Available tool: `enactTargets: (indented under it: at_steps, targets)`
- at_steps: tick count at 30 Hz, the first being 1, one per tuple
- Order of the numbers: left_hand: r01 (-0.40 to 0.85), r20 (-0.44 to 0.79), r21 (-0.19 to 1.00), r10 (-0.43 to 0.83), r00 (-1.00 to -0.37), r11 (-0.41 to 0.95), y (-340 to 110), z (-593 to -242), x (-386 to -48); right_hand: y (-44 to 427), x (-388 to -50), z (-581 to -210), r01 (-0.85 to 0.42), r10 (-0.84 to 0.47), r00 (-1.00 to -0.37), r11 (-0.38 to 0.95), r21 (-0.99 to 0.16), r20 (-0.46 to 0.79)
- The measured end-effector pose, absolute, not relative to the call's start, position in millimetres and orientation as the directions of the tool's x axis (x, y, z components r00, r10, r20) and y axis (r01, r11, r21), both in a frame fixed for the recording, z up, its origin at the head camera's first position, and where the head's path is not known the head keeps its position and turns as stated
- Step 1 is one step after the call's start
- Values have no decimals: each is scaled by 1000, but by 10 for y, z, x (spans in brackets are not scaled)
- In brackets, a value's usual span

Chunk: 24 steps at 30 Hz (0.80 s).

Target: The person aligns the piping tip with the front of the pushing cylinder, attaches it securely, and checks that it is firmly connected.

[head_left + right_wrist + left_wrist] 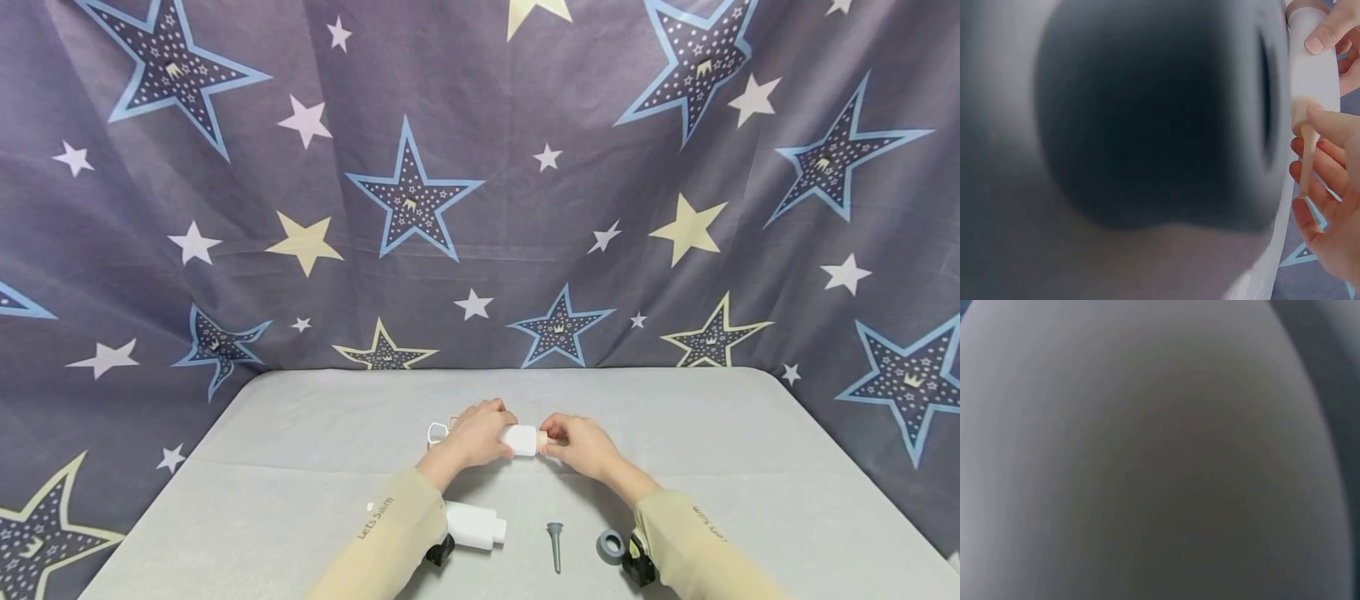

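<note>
My left hand (480, 433) grips a white bottle (522, 440) lying on its side above the middle of the table. At the bottle's right end, my right hand (587, 446) pinches a beige tapered nozzle (1307, 156). In the right wrist view its wide collar meets the end of the bottle, and its thin stem points away from it. The right thumb presses near the collar, with the other fingers curved behind the stem. Part of the bottle is hidden by the left hand. A pale blurred surface fills the left wrist view.
Near the left forearm lies a second white bottle (472, 525), partly covered by the sleeve. A grey tapered nozzle (555, 546) and a grey ring (611, 546) lie toward the right sleeve. White loops (437, 433) show left of the left hand. A star-patterned curtain (510, 250) hangs behind the table (300, 500).
</note>
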State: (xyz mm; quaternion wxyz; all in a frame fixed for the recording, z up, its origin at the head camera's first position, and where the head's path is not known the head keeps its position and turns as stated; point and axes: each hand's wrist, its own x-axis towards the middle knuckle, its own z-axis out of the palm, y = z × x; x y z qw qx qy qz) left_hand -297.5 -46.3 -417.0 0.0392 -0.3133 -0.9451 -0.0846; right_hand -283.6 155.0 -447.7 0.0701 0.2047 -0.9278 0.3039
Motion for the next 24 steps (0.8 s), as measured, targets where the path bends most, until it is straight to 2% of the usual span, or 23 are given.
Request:
enactTargets:
  at_steps: [17,24]
  targets:
    - [581,120,159,569,-814,798,-460,-4125,-2946,1579,-2785,-4440,-420,-369,-905,694,-585,211]
    - [602,134,151,587,-799,784,-448,-4060,-2895,1654,-2758,-4369,-411,-361,-910,713,-568,206]
